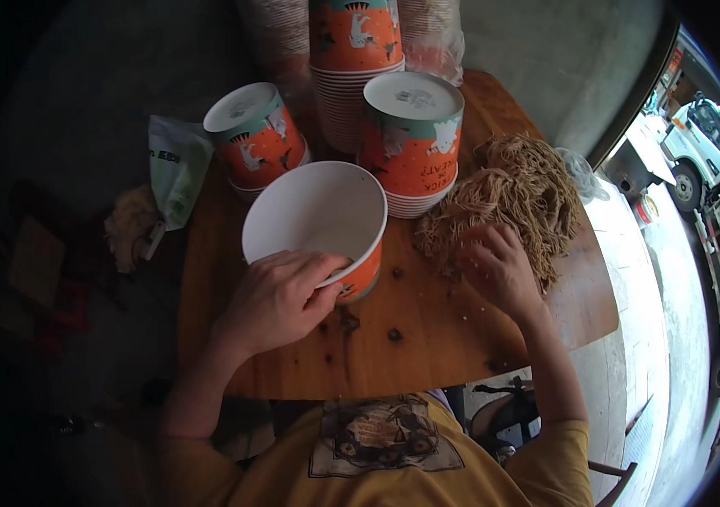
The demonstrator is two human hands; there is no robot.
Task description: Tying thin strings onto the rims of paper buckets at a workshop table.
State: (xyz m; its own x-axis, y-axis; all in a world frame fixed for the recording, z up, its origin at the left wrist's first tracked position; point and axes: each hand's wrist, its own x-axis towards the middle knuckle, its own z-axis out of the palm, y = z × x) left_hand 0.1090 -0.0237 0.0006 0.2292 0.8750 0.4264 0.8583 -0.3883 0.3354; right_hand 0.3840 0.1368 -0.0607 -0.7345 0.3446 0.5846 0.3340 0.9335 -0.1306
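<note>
An orange paper bucket [313, 211] with a white inside and a teal band stands open at the top in the middle of the wooden table, tilted slightly toward me. My left hand [279, 296] grips its near rim, fingers over the edge inside and thumb against the outer wall. To the right lies a tangled heap of thin brown paper-like cords [512, 190]. My right hand [499, 266] is at the heap's near edge, its fingers curled among the strands; the fingertips are partly hidden.
Upside-down bucket stacks stand behind: a short left stack [258, 148], a right stack [415, 144] and a tall middle stack [351, 93]. Bagged stacks [432, 42] are at the back. A white-green bag [178, 169] hangs by the table's left edge. Small white crumbs lie near my right hand.
</note>
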